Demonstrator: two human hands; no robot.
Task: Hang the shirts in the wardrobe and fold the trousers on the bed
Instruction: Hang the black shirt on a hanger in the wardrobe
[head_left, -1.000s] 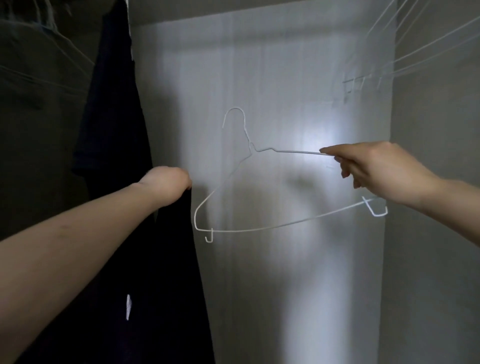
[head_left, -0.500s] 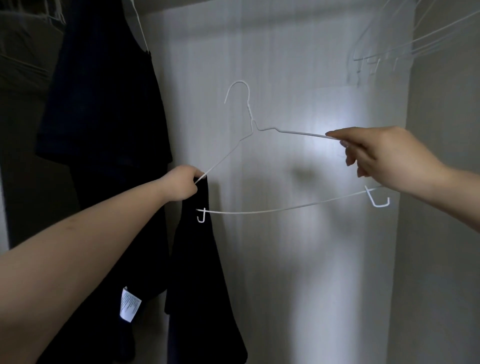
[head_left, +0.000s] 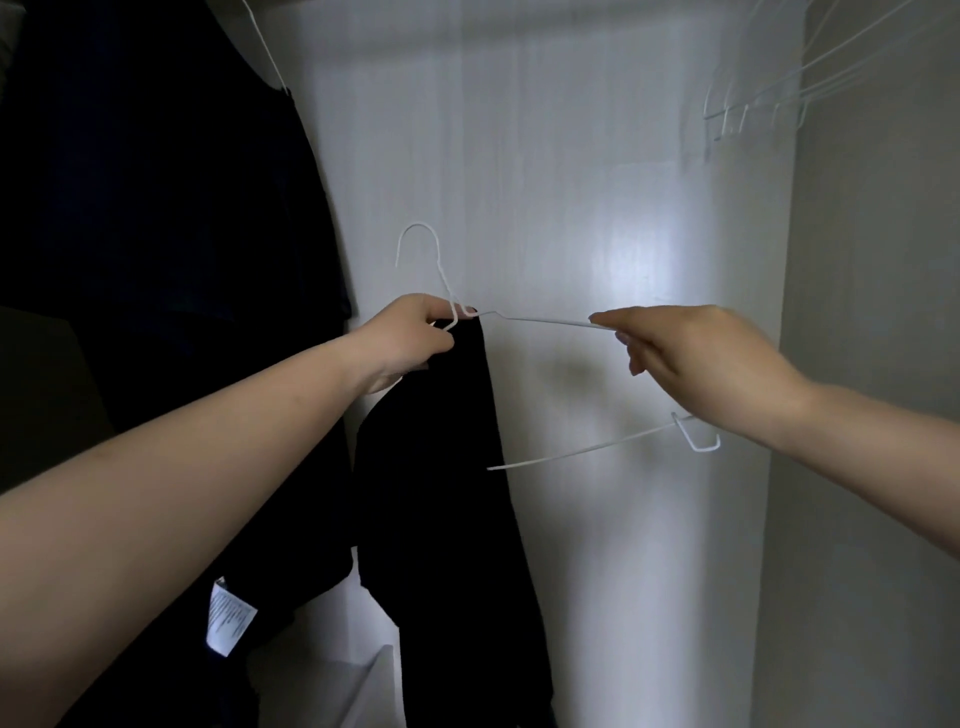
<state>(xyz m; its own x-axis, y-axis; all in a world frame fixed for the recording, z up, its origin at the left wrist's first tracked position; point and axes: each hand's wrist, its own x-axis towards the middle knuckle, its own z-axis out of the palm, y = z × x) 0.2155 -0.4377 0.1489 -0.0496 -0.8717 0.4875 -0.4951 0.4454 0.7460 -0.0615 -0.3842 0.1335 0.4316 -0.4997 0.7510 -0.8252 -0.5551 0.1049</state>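
Head view, inside the wardrobe: the left hand (head_left: 415, 338) grips a black shirt (head_left: 447, 467) bunched against the neck of a white wire hanger (head_left: 540, 322), just under its hook. The right hand (head_left: 691, 358) pinches the hanger's right shoulder wire, holding its long axis roughly level. The dark, limp shirt hangs straight down from the left hand, covering the hanger's left half; the right half is bare.

Pale back panel (head_left: 597, 208) of the wardrobe is filling frame centre, a soft glare patch sitting mid-right on it. Grey side wall (head_left: 878, 312) is running down the right edge. Left side is sitting in deep shadow.
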